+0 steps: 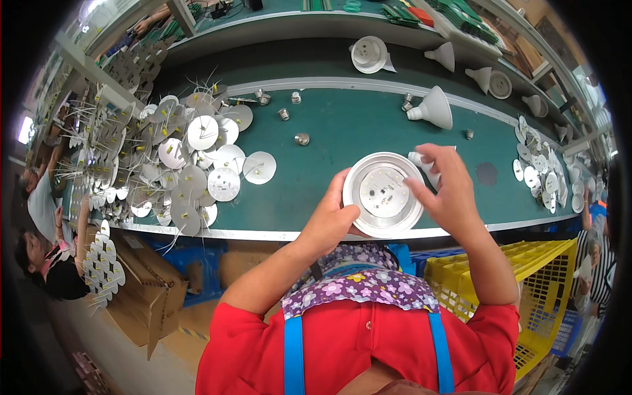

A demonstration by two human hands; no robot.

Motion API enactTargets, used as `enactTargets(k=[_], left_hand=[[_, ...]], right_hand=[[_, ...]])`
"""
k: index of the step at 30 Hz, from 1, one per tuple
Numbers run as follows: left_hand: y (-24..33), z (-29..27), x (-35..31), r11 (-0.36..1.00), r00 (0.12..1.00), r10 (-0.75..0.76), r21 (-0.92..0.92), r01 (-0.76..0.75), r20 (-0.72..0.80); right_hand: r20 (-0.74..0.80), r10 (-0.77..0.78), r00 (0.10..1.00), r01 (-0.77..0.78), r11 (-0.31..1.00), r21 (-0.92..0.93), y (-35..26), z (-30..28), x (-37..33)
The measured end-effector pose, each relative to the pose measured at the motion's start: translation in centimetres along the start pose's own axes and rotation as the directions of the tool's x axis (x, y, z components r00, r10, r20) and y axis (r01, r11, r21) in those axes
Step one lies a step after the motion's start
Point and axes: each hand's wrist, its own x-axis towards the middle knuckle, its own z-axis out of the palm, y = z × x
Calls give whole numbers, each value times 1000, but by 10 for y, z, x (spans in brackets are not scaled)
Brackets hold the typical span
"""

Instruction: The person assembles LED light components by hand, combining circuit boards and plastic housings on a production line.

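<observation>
Far to my left, an open cardboard box (141, 283) is sitting below the green workbench (309, 174). Above it, a big heap of round LED boards (193, 182) is spreading over the bench's left end, many with thin wires sticking up, some lying over others. Just right of that heap, a few metal screw caps (302, 139) are lying loose.

My left hand (334, 216) is clamping the left rim of a round white lamp housing (351, 191), thumb in front, fingers wrapping behind it. I am holding the housing in front of me at the bench's near edge, its open mouth facing up toward me, and a round LED board with small chips (384, 192) is sitting inside it.

My right hand (454, 191) is hovering at the right rim, thumb and fingers standing apart; I cannot tell whether the thumb is touching. A white piece (424, 168) is showing beside those fingers, partly hidden.

Beyond, a white conical housing (434, 108) is lying on its side. Further right, a yellow plastic crate (559, 283) is standing below the bench, and a smaller heap of pale discs (540, 168) is covering the bench's right end.
</observation>
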Motion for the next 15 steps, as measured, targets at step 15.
enactTargets(k=[15], left_hand=[[-7,0,18,991,993,80,113,-70,-85]], right_hand=[[267,171,948,-208,971,116,14,29,-10]])
